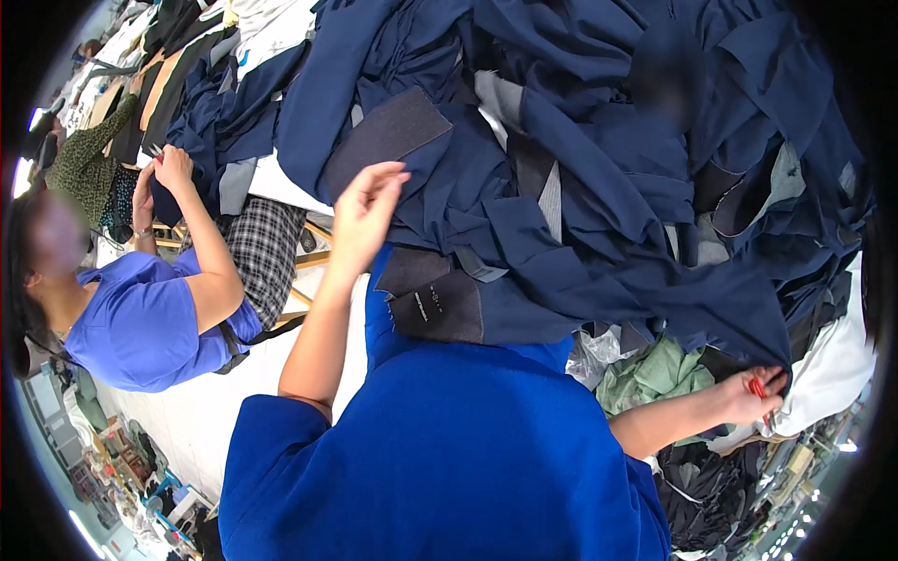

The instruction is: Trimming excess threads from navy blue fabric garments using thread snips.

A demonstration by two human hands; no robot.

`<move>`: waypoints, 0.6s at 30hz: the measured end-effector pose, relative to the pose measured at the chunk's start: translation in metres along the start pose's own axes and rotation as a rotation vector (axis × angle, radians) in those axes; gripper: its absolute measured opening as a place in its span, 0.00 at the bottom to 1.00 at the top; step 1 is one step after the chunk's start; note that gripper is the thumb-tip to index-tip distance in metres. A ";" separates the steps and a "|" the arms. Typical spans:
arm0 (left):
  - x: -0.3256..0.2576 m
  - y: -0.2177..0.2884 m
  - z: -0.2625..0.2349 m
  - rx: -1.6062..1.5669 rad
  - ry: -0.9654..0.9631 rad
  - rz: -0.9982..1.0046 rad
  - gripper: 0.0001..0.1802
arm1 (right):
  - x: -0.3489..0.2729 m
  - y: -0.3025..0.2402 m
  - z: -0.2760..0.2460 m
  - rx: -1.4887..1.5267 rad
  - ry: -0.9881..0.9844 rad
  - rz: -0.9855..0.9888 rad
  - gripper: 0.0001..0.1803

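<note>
Sorting is in hand: the left hand (367,208) reaches open-fingered into the heaped navy cloth pieces (599,187) at frame centre, the right hand (753,393) at lower right, grip clamped on a small red tool (756,386) at the cloth's edge; next calls for pinching 1 piece.

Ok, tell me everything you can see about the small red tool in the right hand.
The small red tool sits in the right hand, mostly hidden by the fingers; only a bright red sliver shows, looking like plastic. Its exact kind can't be told. It is held at the lower right corner of the navy fabric pile, where the hand meets the cloth's edge.
</note>
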State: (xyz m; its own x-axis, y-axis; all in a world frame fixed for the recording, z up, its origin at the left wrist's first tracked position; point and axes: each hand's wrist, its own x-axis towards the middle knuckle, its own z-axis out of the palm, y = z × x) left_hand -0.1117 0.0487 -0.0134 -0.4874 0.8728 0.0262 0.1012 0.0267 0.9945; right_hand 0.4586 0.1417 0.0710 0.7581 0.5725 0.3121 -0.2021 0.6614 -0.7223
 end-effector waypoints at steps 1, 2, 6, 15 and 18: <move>0.002 -0.008 -0.013 0.157 -0.057 -0.075 0.13 | -0.014 -0.007 0.017 -0.200 0.161 -0.134 0.28; 0.002 -0.009 -0.021 0.312 -0.107 -0.150 0.16 | -0.017 -0.009 0.020 -0.195 0.159 -0.144 0.27; -0.020 -0.013 -0.011 0.767 -0.756 -0.302 0.28 | -0.036 -0.007 0.032 -0.245 0.188 -0.200 0.26; -0.031 -0.048 0.014 0.392 -0.438 -0.385 0.24 | -0.028 -0.037 0.042 -0.158 0.429 -0.707 0.20; -0.027 -0.043 0.019 -0.058 -0.209 -0.509 0.35 | -0.012 -0.059 0.022 -0.082 0.504 -0.871 0.13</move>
State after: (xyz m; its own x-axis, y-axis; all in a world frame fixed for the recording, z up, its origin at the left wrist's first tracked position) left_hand -0.0866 0.0338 -0.0590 -0.2790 0.8351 -0.4741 -0.1530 0.4487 0.8805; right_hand 0.4476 0.1060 0.1235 0.7987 -0.3782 0.4679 0.5761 0.7051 -0.4134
